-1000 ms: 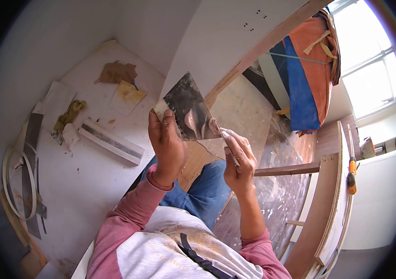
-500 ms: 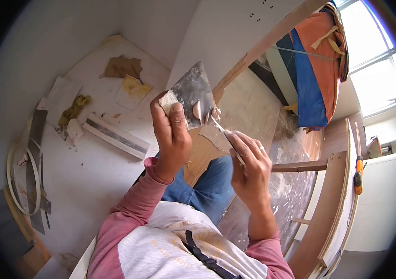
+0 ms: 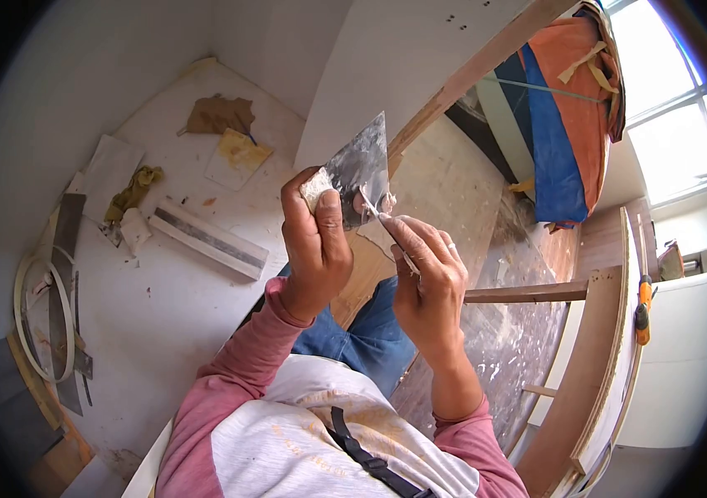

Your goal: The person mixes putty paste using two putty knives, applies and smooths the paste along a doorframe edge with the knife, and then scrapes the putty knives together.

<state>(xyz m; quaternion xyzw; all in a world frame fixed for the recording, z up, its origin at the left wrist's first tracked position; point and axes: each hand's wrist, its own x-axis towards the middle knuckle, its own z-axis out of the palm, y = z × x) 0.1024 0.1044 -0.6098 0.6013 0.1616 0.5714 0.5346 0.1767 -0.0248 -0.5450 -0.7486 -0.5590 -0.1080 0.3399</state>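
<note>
Grey plate, clamped between thumb and fingers of the left hand, projects beyond their tips. Right hand: fingers closed on a thin tool, its tip ahead of them, near pinkish paste.

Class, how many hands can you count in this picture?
2: the left hand, gripping a metal plate, and the right hand beside it, holding a thin tool.

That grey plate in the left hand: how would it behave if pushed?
Probably fairly stiff: the grey plate juts out flat from the left hand, which grips only one side. It looks thin, so it may be light for its size. The pale lump at its edge might make it slippery there.
</note>
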